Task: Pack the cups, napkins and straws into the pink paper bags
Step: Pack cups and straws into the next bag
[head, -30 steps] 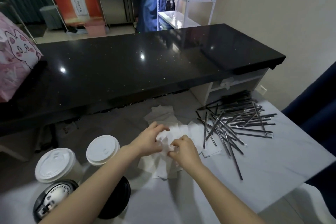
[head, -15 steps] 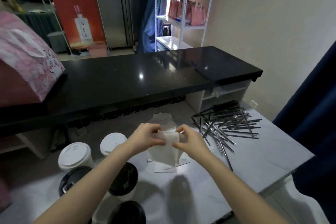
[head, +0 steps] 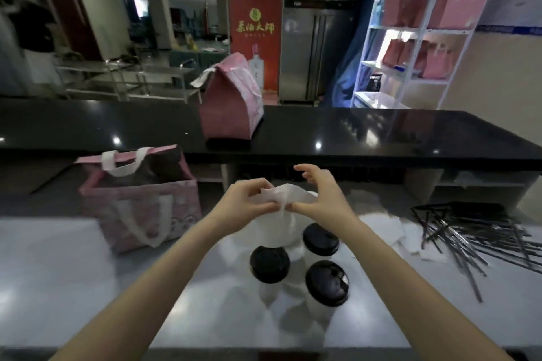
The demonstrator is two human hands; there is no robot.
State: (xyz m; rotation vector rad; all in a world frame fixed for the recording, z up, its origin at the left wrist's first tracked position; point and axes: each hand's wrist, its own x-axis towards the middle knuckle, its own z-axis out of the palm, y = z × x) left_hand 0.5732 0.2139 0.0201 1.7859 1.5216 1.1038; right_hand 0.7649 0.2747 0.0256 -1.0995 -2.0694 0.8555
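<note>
Both hands hold a white napkin (head: pixel 286 199) in the air above the cups. My left hand (head: pixel 246 204) pinches its left part and my right hand (head: pixel 319 199) pinches its right part, with the other fingers spread. Below stand three white cups with black lids (head: pixel 269 264) (head: pixel 320 239) (head: pixel 327 283). An open pink paper bag (head: pixel 140 199) with white handles stands on the white table to the left. More napkins (head: pixel 390 231) lie to the right, beside a heap of dark wrapped straws (head: pixel 469 231).
A closed pink bag (head: pixel 231 102) stands on the black counter (head: pixel 366 132) behind the white table (head: pixel 58 272). A white shelf rack (head: pixel 419 38) with more pink bags is at the back right.
My view has swung up and left, bringing the open pink bag into sight. Both hands have lifted the napkin off the pile and carried it left, over the cups.
</note>
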